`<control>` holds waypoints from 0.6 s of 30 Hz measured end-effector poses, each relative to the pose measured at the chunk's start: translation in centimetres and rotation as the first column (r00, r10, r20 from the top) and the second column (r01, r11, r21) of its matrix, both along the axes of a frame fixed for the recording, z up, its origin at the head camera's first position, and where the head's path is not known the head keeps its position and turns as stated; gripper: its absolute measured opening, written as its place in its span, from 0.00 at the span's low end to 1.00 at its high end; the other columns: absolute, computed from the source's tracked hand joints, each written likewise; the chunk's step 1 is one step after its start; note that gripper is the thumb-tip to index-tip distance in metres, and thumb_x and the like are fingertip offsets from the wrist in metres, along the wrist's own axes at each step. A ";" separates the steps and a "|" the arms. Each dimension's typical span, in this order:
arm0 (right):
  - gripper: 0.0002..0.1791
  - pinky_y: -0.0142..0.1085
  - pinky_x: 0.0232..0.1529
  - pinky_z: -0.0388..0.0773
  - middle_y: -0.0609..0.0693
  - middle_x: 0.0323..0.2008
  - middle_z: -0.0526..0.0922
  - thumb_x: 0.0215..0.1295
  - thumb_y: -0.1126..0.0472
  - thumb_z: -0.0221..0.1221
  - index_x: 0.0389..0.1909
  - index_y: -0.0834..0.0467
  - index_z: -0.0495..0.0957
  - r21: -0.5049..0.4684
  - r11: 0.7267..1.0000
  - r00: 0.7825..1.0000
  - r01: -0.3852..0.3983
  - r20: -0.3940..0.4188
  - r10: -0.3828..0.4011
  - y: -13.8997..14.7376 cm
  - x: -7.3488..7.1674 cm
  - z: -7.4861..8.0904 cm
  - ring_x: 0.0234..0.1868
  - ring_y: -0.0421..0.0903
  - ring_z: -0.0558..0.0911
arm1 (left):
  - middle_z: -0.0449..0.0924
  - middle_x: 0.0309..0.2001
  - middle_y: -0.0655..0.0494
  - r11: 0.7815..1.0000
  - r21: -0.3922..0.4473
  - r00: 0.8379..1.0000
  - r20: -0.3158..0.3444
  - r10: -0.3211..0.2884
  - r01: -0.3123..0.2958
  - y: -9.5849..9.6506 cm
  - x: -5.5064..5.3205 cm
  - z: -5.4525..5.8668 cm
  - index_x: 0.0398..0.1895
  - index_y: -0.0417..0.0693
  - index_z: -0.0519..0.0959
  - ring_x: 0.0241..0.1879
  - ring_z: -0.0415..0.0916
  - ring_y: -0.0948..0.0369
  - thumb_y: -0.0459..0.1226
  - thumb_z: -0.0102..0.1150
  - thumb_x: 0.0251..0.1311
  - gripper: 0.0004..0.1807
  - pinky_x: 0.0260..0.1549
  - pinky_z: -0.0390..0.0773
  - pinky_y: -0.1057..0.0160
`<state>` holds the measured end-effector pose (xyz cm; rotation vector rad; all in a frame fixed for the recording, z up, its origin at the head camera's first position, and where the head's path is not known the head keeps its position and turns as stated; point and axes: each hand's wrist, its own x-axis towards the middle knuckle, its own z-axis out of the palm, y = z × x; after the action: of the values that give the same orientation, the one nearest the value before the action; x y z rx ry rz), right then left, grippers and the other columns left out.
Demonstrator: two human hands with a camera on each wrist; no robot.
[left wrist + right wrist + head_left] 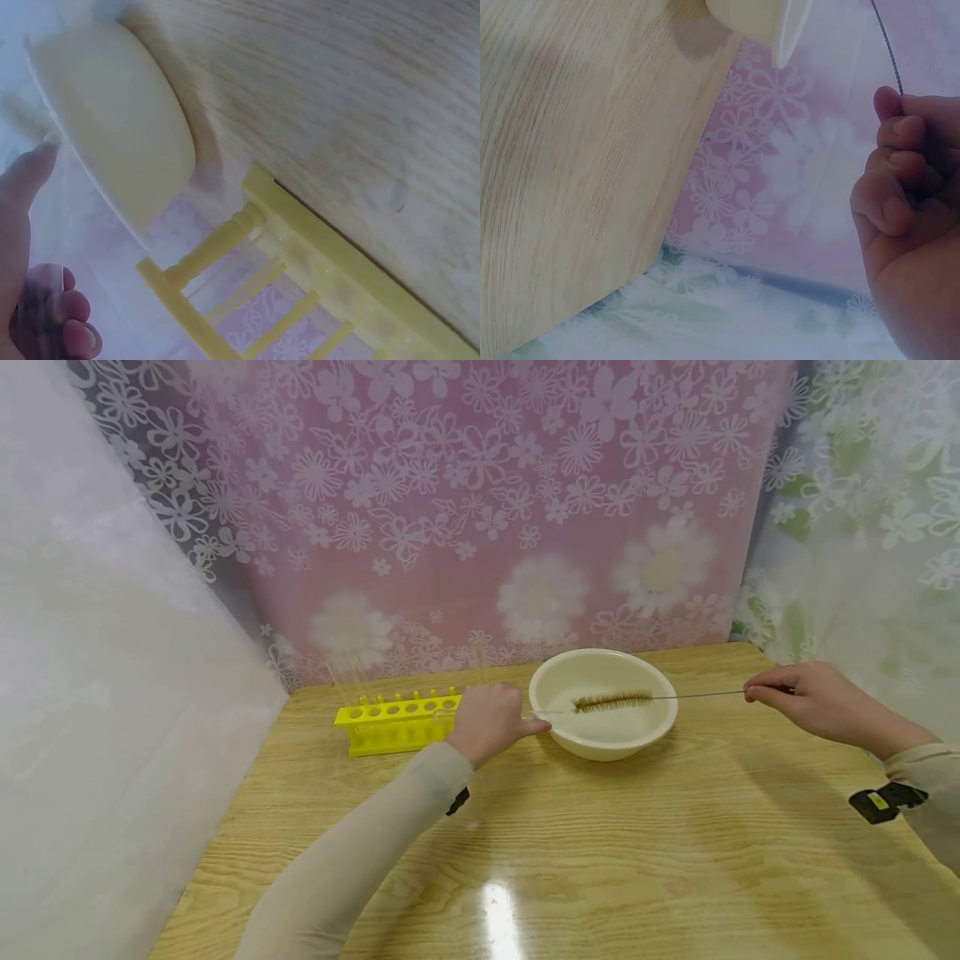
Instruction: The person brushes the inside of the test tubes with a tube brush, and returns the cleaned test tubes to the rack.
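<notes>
My left hand [491, 718] grips a clear glass test tube [46, 292] lying roughly level, its open end pointing right over the rim of a cream basin [603, 747]. Curled fingers and the thumb of my right hand [817, 700] hold the thin wire handle [889, 49] of a test tube brush [613, 700]. The brown bristles hang above the basin, pointing left toward the tube's mouth and apart from it. To the left, partly behind the left hand, stands a yellow test tube rack [386, 748].
Several clear test tubes [348, 672] stand in the rack's left end, and another tube [481, 662] rises near its right end. A pink floral curtain [480, 527] hangs behind the wooden table [570, 860], with pale sheets at both sides.
</notes>
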<state>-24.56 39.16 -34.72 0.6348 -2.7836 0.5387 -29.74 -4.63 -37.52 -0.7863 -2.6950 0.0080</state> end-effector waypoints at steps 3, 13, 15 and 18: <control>0.11 0.30 0.34 0.79 0.56 0.43 0.89 0.72 0.67 0.58 0.49 0.64 0.85 0.006 1.000 1.000 0.006 -0.001 -0.006 -0.2 0.1 0.1 0.40 0.19 0.75 | 0.62 0.12 0.63 1.000 -0.013 1.000 0.002 -0.018 0.019 0.3 0.0 0.2 0.31 0.51 0.86 0.10 0.52 0.67 0.70 0.60 0.55 0.32 0.09 0.53 0.68; 0.10 0.30 0.35 0.79 0.56 0.43 0.89 0.72 0.67 0.58 0.48 0.64 0.85 0.021 1.000 1.000 0.013 -0.023 -0.012 -0.2 0.3 0.2 0.39 0.20 0.76 | 0.64 0.13 0.63 0.992 -0.123 0.996 -0.077 -0.035 0.026 1.3 -0.1 0.8 0.18 0.55 0.75 0.10 0.53 0.67 0.71 0.62 0.52 0.31 0.08 0.52 0.67; 0.10 0.30 0.34 0.79 0.56 0.43 0.89 0.71 0.68 0.58 0.48 0.63 0.85 0.025 1.000 0.999 0.015 -0.029 -0.014 -0.2 0.3 0.2 0.39 0.21 0.76 | 0.63 0.12 0.64 0.989 -0.145 0.994 -0.101 -0.045 0.030 1.5 -0.3 0.9 0.17 0.56 0.74 0.10 0.52 0.67 0.71 0.62 0.52 0.31 0.09 0.50 0.67; 0.10 0.31 0.34 0.79 0.56 0.43 0.89 0.71 0.68 0.59 0.48 0.63 0.85 0.033 0.999 0.999 0.020 -0.031 -0.019 -0.2 0.2 0.2 0.38 0.24 0.79 | 0.64 0.13 0.64 0.984 -0.174 0.990 -0.128 -0.065 0.042 1.9 -0.5 1.0 0.17 0.56 0.75 0.11 0.52 0.67 0.71 0.63 0.52 0.30 0.09 0.51 0.67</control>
<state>-24.31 39.00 -34.49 0.6170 -2.7723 0.4760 -30.20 -2.74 -36.49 -0.8759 -2.5699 0.2733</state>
